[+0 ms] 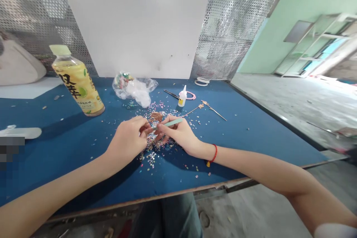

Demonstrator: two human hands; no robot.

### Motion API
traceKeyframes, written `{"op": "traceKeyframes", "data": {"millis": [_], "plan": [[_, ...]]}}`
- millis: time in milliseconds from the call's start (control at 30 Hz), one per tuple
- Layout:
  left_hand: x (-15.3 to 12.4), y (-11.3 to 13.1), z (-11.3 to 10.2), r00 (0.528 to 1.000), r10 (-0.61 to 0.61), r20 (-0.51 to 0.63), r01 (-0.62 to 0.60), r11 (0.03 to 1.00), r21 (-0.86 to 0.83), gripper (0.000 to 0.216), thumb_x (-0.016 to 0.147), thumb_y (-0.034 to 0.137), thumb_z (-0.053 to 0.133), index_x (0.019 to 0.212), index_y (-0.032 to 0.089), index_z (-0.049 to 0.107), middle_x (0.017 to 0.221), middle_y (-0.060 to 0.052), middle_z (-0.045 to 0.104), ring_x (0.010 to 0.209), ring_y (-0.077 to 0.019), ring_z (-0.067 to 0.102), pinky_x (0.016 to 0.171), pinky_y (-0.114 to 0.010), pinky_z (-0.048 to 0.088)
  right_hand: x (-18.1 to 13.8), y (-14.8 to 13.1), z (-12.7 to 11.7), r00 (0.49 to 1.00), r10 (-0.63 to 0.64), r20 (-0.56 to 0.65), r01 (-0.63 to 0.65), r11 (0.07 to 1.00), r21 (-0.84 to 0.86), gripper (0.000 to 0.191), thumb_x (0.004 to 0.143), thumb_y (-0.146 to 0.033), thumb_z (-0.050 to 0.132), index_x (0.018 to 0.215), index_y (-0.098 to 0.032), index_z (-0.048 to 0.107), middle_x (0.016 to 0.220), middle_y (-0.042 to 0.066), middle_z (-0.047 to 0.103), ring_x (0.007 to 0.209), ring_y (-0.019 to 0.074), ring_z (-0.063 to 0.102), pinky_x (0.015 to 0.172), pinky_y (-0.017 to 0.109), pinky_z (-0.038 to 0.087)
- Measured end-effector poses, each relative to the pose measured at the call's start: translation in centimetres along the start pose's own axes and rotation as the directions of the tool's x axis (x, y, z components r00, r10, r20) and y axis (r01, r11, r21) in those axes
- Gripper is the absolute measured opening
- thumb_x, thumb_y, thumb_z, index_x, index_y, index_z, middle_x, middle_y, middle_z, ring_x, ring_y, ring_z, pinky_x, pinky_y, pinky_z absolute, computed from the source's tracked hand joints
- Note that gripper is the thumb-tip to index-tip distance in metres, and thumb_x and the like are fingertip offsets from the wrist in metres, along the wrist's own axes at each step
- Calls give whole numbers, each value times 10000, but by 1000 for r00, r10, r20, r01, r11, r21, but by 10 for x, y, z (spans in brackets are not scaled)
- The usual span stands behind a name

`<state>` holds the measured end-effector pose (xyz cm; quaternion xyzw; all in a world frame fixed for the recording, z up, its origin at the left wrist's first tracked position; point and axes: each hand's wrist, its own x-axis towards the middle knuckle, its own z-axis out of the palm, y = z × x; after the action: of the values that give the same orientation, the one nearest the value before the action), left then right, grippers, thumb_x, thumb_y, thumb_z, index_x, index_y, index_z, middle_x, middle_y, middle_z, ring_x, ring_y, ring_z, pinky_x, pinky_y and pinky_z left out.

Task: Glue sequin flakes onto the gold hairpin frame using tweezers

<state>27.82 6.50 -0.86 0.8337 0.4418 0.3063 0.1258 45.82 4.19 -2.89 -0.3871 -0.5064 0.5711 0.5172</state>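
My right hand point(178, 135) grips a slim mint-green tool point(171, 122); whether my curled left hand point(126, 141), beside a round copper disc point(155, 117) among glittery sequins point(150, 156), grips anything, I cannot tell.

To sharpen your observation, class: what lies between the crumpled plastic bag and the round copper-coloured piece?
Scattered multicoloured sequins on the blue tabletop, as the head view shows.

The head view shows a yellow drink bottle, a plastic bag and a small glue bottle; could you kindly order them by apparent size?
Largest to smallest: the yellow drink bottle, the clear plastic bag, the small white glue bottle.
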Motion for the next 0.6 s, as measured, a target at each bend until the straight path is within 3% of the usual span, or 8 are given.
{"op": "traceKeyframes", "data": {"millis": [233, 467, 600], "plan": [[2, -1, 7, 999, -16, -36, 14, 999, -46, 149, 748, 166, 470, 656, 182, 586, 642, 0, 599, 583, -121, 501, 559, -234, 364, 0, -1, -2, 1000, 4, -3, -4, 1000, 13, 286, 728, -429, 801, 731, -204, 624, 687, -5, 722, 606, 156, 718, 528, 285, 591], [15, -17, -2, 980, -182, -85, 175, 981, -90, 147, 771, 280, 559, 700, 173, 631, 680, -19, 673, 598, -129, 543, 608, -252, 413, 1, -1, -9, 997, -19, -76, 21, 999, 33, 247, 768, -382, 778, 752, -185, 629, 716, 26, 746, 641, 138, 729, 544, 235, 580], [21, -24, -9, 967, -237, -90, 228, 968, -99, 219, 770, 363, 623, 655, 177, 619, 543, 27, 540, 533, -112, 467, 558, -258, 356, 2, -4, -17, 993, -26, -116, 26, 1000, 1, 239, 777, -364, 773, 762, -182, 619, 710, 25, 742, 627, 130, 723, 534, 229, 570]]}}
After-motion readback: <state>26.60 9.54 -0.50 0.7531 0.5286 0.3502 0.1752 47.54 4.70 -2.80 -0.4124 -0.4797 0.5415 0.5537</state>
